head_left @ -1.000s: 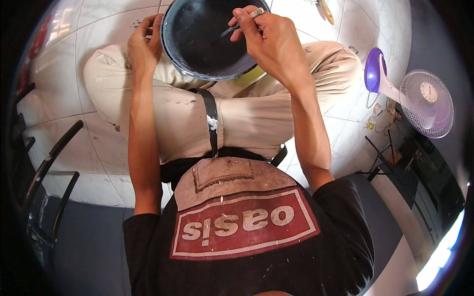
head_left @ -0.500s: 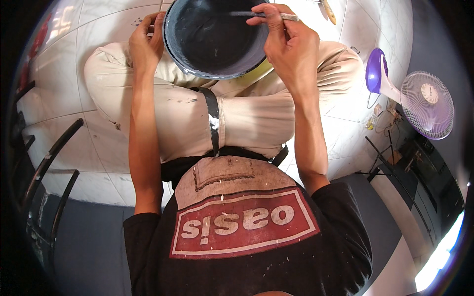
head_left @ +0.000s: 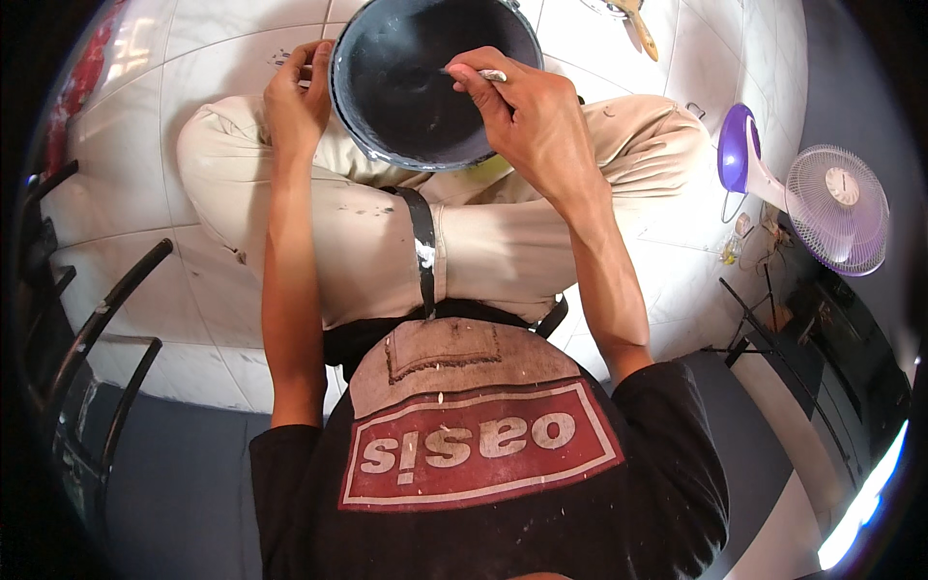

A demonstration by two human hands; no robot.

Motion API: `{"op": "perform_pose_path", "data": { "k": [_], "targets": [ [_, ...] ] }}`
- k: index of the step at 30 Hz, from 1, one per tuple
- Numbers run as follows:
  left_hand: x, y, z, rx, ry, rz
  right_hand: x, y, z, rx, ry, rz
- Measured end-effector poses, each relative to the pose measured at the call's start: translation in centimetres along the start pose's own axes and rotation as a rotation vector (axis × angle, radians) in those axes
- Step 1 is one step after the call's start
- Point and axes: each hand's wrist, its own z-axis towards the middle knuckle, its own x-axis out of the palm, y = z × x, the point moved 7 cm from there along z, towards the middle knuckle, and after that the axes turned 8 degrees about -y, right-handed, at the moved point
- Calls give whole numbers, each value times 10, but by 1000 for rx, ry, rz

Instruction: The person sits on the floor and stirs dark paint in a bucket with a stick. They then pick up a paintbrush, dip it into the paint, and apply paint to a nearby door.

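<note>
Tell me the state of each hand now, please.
Left hand: loosely curled at the dark bucket; grip cannot be told.
Right hand: closed, holding a thin, pale-handled tool.

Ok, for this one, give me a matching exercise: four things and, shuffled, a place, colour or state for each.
1. Left hand
2. Right hand
3. Fan
4. Wooden handle

A. Gripping a thin tool over the bucket
B. On the tiles, near the picture's top edge
C. At the bucket's left side
D. Purple and white

Pairs: 1-C, 2-A, 3-D, 4-B
</note>
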Motion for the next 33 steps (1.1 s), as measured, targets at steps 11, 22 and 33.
{"op": "perform_pose_path", "data": {
  "k": [11, 22, 33],
  "targets": [
    [-3, 0, 1, -32, -1, 37, -41, 17, 0, 76, -18, 72],
    [-1, -1, 1, -31, -1, 6, -39, 9, 5, -94, -243, -80],
    [-1, -9, 1, -36, 9, 8, -17, 10, 1, 14, -184, 56]
  ]
}}
